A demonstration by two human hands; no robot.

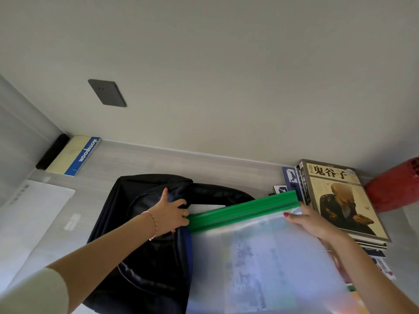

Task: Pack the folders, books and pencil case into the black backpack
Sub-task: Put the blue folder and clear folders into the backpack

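The black backpack [136, 241] lies flat on the desk in the middle. My left hand [170, 211] grips the edge of its opening and also touches the left end of a green spine bar. That bar belongs to a translucent folder [260, 257], which my right hand [310, 220] holds at its upper right corner, beside the bag's opening. Something white shows inside the opening. A stack of books [340, 200] stands at the right, topped by a beige book with a seated figure on its cover.
A notebook with a blue edge [74, 155] and a black roll [52, 151] lie at the back left corner. White papers [34, 211] cover the left of the desk. A red vase [394, 186] stands at the far right. A grey wall plate [107, 93] sits above.
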